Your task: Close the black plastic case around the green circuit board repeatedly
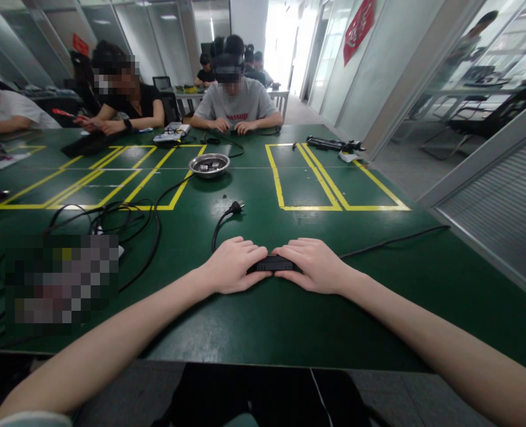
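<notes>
I find the fingers of the left hand [236,265] and of the right hand [313,264] clamped on a black, flat, oblong box with a hard, plastic-looking case [274,263], one hand at each end. The thumbs bear on its near side and the other fingers curl over the far side; the thumb tips lie close together at the middle. The box sits low over the dark green, smooth-topped desk [263,329], near its front edge; I cannot tell whether its underside touches.

I judge the case stiff, fairly light for its bulk, moderately smooth and not readily broken. The two ends offer the soundest hold; cord strain is the likelier weakness. A thin black cable [396,240] runs off beyond the right hand. Behind the left hand rises a thicker black cord [216,232] ending in a black plug with bare metal pins [236,207]. I cannot verify where either joins the box, as the hands cover its ends.

Farther out, ahead and to the left, I note one container: a shallow, round, polished metal bowl [209,175]. It holds several small silver metal pieces [210,168], too small to count with certainty. Beyond it, a person in a grey T-shirt [245,101] sits at the far side.
</notes>
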Available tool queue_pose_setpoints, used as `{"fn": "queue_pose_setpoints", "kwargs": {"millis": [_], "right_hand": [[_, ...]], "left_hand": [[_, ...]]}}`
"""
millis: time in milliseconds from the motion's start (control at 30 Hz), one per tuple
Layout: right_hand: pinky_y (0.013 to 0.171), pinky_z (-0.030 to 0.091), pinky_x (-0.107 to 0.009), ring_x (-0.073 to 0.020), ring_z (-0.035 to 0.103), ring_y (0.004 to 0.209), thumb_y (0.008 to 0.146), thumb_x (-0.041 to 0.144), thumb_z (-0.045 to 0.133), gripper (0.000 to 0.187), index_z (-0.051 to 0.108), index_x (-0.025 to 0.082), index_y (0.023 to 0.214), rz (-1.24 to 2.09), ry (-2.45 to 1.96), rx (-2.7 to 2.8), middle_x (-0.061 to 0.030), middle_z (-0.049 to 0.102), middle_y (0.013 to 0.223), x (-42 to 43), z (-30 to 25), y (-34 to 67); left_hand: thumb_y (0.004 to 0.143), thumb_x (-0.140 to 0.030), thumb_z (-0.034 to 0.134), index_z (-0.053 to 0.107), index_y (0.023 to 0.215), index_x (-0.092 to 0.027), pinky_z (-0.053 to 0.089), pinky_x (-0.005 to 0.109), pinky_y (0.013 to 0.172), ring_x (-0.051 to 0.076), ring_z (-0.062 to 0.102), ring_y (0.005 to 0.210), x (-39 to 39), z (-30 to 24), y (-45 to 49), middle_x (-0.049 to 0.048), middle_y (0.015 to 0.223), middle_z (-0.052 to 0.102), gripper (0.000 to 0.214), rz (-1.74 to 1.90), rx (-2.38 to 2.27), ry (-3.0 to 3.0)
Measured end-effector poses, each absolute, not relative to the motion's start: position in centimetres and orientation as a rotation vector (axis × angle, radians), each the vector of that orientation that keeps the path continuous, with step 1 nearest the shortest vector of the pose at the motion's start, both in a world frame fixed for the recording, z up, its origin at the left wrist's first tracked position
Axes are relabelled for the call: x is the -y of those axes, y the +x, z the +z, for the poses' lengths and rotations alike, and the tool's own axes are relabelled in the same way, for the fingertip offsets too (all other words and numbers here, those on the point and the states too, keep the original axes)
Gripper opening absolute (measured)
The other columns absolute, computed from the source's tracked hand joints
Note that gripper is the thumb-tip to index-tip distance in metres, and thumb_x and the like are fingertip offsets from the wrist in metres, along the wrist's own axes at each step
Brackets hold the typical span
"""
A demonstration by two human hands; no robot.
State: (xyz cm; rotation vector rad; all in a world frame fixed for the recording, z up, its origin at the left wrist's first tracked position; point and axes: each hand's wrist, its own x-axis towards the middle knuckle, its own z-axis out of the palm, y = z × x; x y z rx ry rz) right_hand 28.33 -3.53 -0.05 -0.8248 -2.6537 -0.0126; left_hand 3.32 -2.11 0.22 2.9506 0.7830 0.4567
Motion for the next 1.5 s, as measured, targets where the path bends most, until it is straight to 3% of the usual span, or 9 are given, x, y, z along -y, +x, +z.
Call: {"fn": "queue_pose_setpoints", "kwargs": {"millis": [233, 433, 600, 667, 767, 867, 1067, 1267, 1500], "right_hand": [[0.071, 0.048, -0.034, -0.0227, 0.068, 0.077, 0.105, 0.048, 0.053, 0.036, 0.07, 0.017, 0.111, 0.03, -0.809, 2.618, -0.0099, 0.075, 0.089, 3.5, -0.1, 28.5], [0.073, 0.053, -0.035, -0.0236, 0.069, 0.085, 0.108, 0.04, 0.044, 0.038, 0.07, 0.016, 0.122, -0.109, -0.675, 2.626, -0.014, 0.077, 0.105, 3.4, -0.4, 28.9], [0.079, 0.055, -0.035, -0.0231, 0.07, 0.096, 0.108, 0.033, 0.044, 0.035, 0.068, 0.024, 0.132, -0.128, -0.654, 2.574, -0.0127, 0.074, 0.121, 3.6, -0.6, 29.1], [0.08, 0.056, -0.034, -0.0229, 0.07, 0.097, 0.108, 0.029, 0.044, 0.034, 0.068, 0.025, 0.132, -0.136, -0.685, 2.557, -0.0124, 0.073, 0.122, 3.7, -0.6, 28.9], [0.08, 0.057, -0.035, -0.0248, 0.07, 0.097, 0.105, 0.031, 0.048, 0.033, 0.067, 0.022, 0.131, -0.135, -0.769, 2.556, -0.0142, 0.073, 0.12, 3.7, -0.5, 28.6], [0.076, 0.056, -0.036, -0.0263, 0.071, 0.09, 0.098, 0.045, 0.063, 0.037, 0.068, 0.018, 0.123, -0.04, -0.889, 2.529, -0.014, 0.075, 0.108, 3.6, -0.4, 28.5], [0.073, 0.055, -0.031, -0.0218, 0.07, 0.088, 0.098, 0.039, 0.065, 0.021, 0.067, 0.019, 0.1, 0.306, -0.888, 2.468, -0.0095, 0.072, 0.103, 3.5, -0.2, 28.5], [0.076, 0.055, -0.033, -0.0231, 0.07, 0.089, 0.098, 0.041, 0.066, 0.024, 0.069, 0.018, 0.1, 0.243, -0.869, 2.42, -0.0106, 0.071, 0.104, 3.8, -0.4, 28.3], [0.066, 0.049, -0.028, -0.0182, 0.069, 0.075, 0.102, 0.043, 0.061, 0.028, 0.073, 0.018, 0.101, 0.188, -0.949, 2.425, -0.0061, 0.073, 0.089, 3.9, -0.9, 28.3]], "left_hand": [[0.111, -0.049, 0.031, 0.066, 0.113, -0.013, 0.046, 0.035, 0.074, 0.023, 0.066, 0.078, 2.0, -0.1, 3.3, 0.0094, 0.084, 0.07, 0.051, 0.506, -0.707, 3.053], [0.101, -0.06, 0.052, 0.066, 0.114, -0.016, 0.049, 0.034, 0.076, 0.023, 0.068, 0.082, 2.4, 0.2, 3.3, 0.0084, 0.092, 0.073, 0.048, 0.577, -0.802, 2.81], [0.103, -0.056, 0.046, 0.066, 0.084, -0.017, 0.043, 0.028, 0.066, 0.016, 0.058, 0.07, 2.5, 0.7, 3.3, 0.0011, 0.076, 0.066, 0.047, 0.457, -0.958, 2.375], [0.099, -0.058, 0.053, 0.068, 0.085, -0.015, 0.04, 0.026, 0.062, 0.014, 0.054, 0.066, 2.5, 0.9, 3.3, -0.0008, 0.074, 0.064, 0.047, 0.419, -0.952, 2.161], [0.087, -0.056, 0.07, 0.069, 0.094, -0.014, 0.043, 0.025, 0.062, 0.014, 0.056, 0.069, 2.4, 0.8, 3.2, -0.0004, 0.078, 0.066, 0.042, 0.503, -0.92, 1.944], [0.081, -0.048, 0.08, 0.063, 0.087, -0.017, 0.042, 0.025, 0.061, 0.014, 0.054, 0.067, 2.6, 0.7, 3.1, -0.0026, 0.073, 0.062, 0.036, 0.614, -0.974, 2.033], [0.085, -0.044, 0.079, 0.063, 0.092, -0.019, 0.044, 0.029, 0.069, 0.018, 0.059, 0.073, 2.6, 0.2, 3.2, 0.0003, 0.081, 0.065, 0.03, 0.634, -0.954, 2.49], [0.098, -0.043, 0.066, 0.066, 0.106, -0.019, 0.049, 0.033, 0.077, 0.022, 0.064, 0.084, 2.4, -0.2, 3.1, 0.0059, 0.093, 0.071, 0.026, 0.673, -0.907, 2.588], [0.096, -0.044, 0.069, 0.067, 0.109, -0.019, 0.051, 0.035, 0.082, 0.023, 0.067, 0.09, 2.3, -0.3, 3.1, 0.007, 0.1, 0.075, 0.029, 0.67, -0.888, 2.581]]}}
